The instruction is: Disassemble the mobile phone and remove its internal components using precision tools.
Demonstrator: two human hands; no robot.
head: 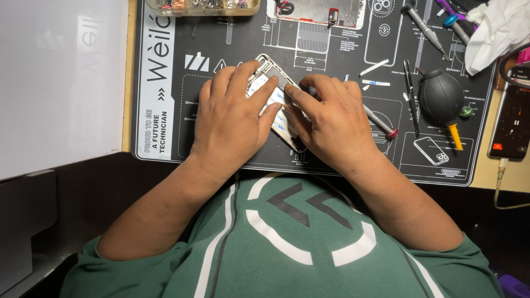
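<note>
A person in a green shirt leans over a dark repair mat (232, 38) on a worktop, both hands on an opened phone body (276, 102) that lies tilted in the middle of the mat. The left hand (232, 118) rests flat over the phone's left half, fingers (251, 74) spread and curled down onto it, pinning it. The right hand (331, 118) covers the lower right half; its fingers are drawn together with the forefinger tip pressed on the phone's inner face, near white strips with blue tabs. The hand seems to hold a slim screwdriver (381, 124) with a red end cap, whose shaft pokes out just beyond the knuckles; the grip itself is hidden.

The phone body looks light, thin and stiff, with a smooth metal rim likely to slide on the mat, and exposed inner parts that seem fragile. The outer rim appears to be the safest place to hold.

Beyond the right fingers lie black tweezers (409, 96), a black rubber air blower (441, 99) with a yellow nozzle, more screwdrivers (425, 27), a crumpled white cloth (494, 33) and a second phone (510, 127) with a lit screen. Past the fingertips sit another phone part (317, 12) and a clear parts tray (201, 6). A white board (61, 83) stands well left of the left hand. Nothing lies between the hands and the phone.
</note>
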